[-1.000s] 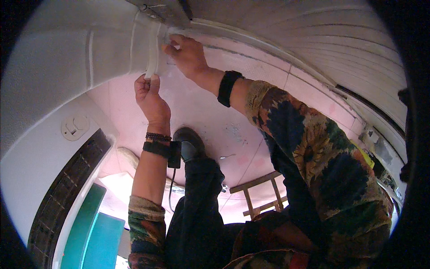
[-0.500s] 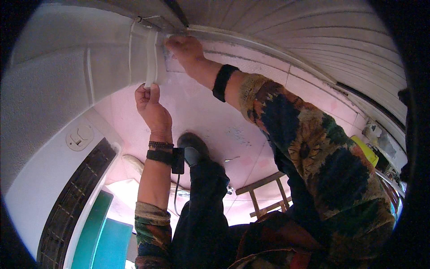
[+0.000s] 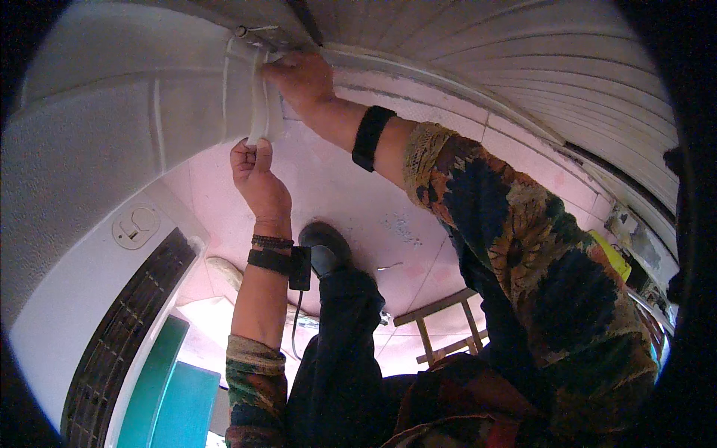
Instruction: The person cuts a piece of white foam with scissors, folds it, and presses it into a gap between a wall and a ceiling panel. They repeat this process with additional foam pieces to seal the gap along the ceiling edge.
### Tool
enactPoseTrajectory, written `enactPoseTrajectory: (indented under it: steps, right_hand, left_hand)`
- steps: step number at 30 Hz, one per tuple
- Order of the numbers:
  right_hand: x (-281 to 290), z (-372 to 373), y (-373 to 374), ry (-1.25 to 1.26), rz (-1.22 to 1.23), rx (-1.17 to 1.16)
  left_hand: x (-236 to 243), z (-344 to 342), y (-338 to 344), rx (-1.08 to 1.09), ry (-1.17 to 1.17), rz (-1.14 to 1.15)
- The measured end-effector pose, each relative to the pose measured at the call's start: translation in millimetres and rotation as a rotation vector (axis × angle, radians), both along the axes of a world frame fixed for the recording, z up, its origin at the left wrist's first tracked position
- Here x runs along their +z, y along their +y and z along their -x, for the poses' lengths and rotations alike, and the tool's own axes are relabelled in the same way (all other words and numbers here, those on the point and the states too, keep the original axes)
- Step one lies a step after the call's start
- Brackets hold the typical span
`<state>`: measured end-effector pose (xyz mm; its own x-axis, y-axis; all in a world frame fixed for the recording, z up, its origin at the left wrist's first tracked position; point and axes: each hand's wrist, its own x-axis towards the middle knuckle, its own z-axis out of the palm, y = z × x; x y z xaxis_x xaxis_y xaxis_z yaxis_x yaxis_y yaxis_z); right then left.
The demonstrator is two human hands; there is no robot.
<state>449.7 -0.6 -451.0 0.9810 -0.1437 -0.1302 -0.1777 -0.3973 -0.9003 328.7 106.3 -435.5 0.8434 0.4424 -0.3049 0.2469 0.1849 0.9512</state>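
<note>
A pale, translucent strip (image 3: 259, 104) runs along the edge of a white, appliance-like body (image 3: 190, 112). My left hand (image 3: 258, 172) pinches the strip's lower end between thumb and bent fingers. Farther up, my right hand (image 3: 302, 82) is closed at the strip's upper part, beside the corner where the white body meets a ribbed panel. Its fingertips are partly hidden, so what lies between them cannot be made out. A short metal piece (image 3: 258, 31) shows at the top of the white body.
A ribbed panel (image 3: 523, 60) spans the far right. Pink tiled floor (image 3: 358, 179) lies below, near my shoe (image 3: 326, 246). A wooden stool-like frame (image 3: 441, 328) stands close by. At the left are a dark grille (image 3: 127, 336), a round fitting (image 3: 136, 226) and a teal panel (image 3: 183, 403).
My right hand has shifted slightly left, onto the strip's upper part. The left hand keeps its pinch. The whole view has moved a little.
</note>
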Motion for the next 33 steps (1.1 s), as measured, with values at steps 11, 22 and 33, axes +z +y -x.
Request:
enactPoseTrajectory:
  steps: [11, 22, 33]
  right_hand:
    - [5.9, 2.1, -1.5, 0.105, -0.139, -0.077]
    - [1.9, -6.0, 2.7, 0.085, -0.032, -0.054]
    - [6.8, -5.5, 2.3, 0.119, -0.064, -0.117]
  left_hand:
    - [2.2, 0.6, -0.8, -0.010, -0.003, -0.023]
    - [2.5, 2.1, 0.0, 0.019, 0.003, -0.066]
    - [-1.7, 2.7, 3.3, 0.058, -0.031, 0.031]
